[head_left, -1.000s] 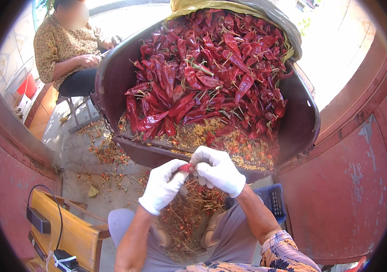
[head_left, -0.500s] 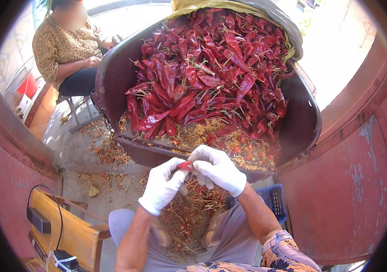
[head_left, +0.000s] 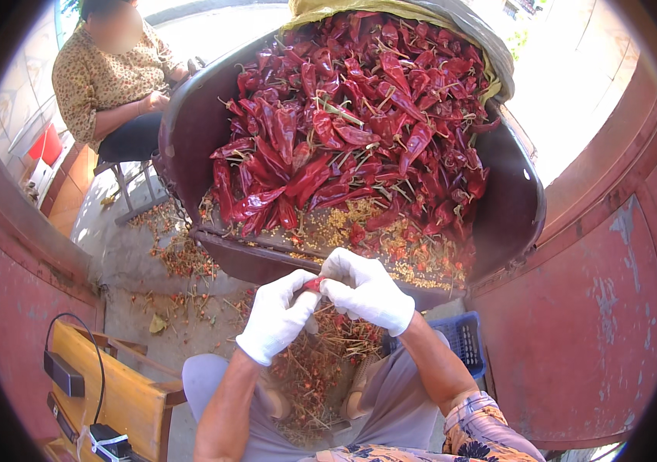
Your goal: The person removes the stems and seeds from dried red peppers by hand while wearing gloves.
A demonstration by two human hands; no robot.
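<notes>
Both my hands wear white gloves and meet in front of the open edge of a dark red cart bed (head_left: 183, 131). My left hand (head_left: 278, 312) pinches a small red chili pepper (head_left: 313, 285), most of which is hidden by the fingers. From the other side my right hand (head_left: 367, 292) closes its thumb and fingertips on the same pepper. Beyond my hands a big heap of dried red chili peppers (head_left: 359, 115) fills the bed. Loose yellow seeds (head_left: 320, 231) lie along its near edge.
Broken stems and bits (head_left: 313, 362) cover the floor between my feet. A blue plastic crate (head_left: 467, 343) stands by my right knee, a wooden stool (head_left: 124, 377) with a black device at lower left. Another person (head_left: 113, 85) sits left of the cart. Red metal panels flank me.
My right fingers have drawn closer round the pepper, so less of it shows. My left hand stays nearly in place.
</notes>
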